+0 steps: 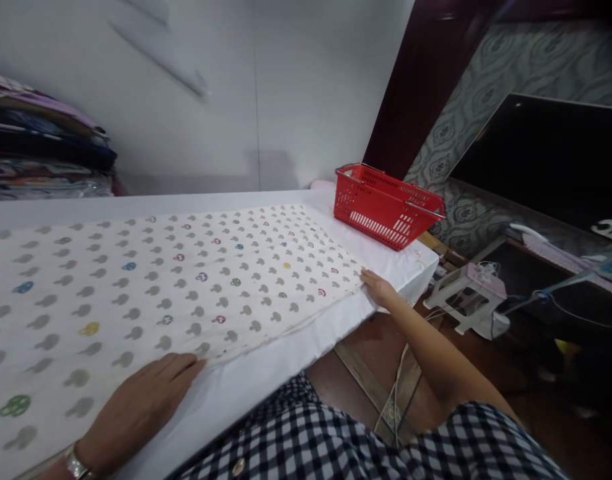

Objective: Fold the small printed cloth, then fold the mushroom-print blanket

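Observation:
A long piece of cream fabric point(259, 263) printed with grey and coloured mushrooms lies spread flat on a white-covered table point(316, 337). Near the front edge, my left hand point(149, 393) rests palm down on the fabric, its fingers laid out and close together. It wears a metal wristband point(76, 461). Farther off, my right hand point(379, 288) reaches to the fabric's right front corner. Its fingertips lie on that corner, looking stretched out; the thumb is hard to make out. Small wrinkles run along the front edge between the hands.
A red plastic basket point(386, 207) with metal handles stands at the table's right back. Folded fabrics point(41, 143) are stacked at the back left. Beyond the table's right end are a white stool point(469, 293), cords and a dark screen point(551, 160). A pale wall point(226, 127) rises behind.

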Available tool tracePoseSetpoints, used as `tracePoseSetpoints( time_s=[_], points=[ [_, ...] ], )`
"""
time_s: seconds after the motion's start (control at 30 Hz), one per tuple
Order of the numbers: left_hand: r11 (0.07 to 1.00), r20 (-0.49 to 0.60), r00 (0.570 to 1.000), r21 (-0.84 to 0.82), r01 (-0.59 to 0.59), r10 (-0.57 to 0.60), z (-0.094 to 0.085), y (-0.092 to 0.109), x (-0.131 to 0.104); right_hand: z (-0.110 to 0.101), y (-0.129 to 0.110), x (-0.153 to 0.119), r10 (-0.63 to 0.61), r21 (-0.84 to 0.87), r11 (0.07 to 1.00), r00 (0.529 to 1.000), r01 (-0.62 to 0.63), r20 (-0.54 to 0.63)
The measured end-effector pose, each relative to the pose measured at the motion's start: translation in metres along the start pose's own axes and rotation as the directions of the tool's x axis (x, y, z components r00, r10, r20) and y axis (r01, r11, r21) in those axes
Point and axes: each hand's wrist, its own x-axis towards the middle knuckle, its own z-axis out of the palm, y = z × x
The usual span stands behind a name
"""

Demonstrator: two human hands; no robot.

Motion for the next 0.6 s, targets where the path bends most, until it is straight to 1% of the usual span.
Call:
tracePoseSetpoints(
  time_s=[0.1,0.17,0.23,0.33,0.43,0.53,0.6],
  points=[
    [0.998,0.070,0.996,-0.030,0.051,-0.049,-0.002,0.005,0.005,-0.009,-0.005,0.005,0.194,0.020,0.981,0.981,-0.194,0.015],
    [0.995,0.095,0.992,-0.038,0.087,-0.083,-0.005,0.013,0.013,-0.019,-0.007,0.011,0.301,-0.005,0.953,0.953,-0.301,0.025],
    [0.995,0.109,0.991,-0.053,0.089,-0.083,-0.005,0.023,0.026,-0.028,-0.008,0.020,0.393,-0.035,0.920,0.917,-0.391,0.066],
    [0.996,0.141,0.989,-0.082,0.044,-0.032,-0.003,0.042,0.052,-0.037,-0.010,0.036,0.480,-0.085,0.877,0.862,-0.473,0.162],
    [0.994,0.181,0.983,-0.110,-0.022,0.042,0.005,0.060,0.081,-0.037,-0.012,0.052,0.540,-0.134,0.842,0.806,-0.523,0.244],
    [0.994,0.244,0.967,-0.103,-0.049,0.073,0.013,0.073,0.107,-0.035,-0.014,0.062,0.580,-0.156,0.814,0.765,-0.560,0.281],
    [0.994,0.271,0.960,-0.098,-0.045,0.070,0.017,0.079,0.118,-0.034,-0.017,0.066,0.602,-0.157,0.797,0.746,-0.583,0.286]
  ],
)
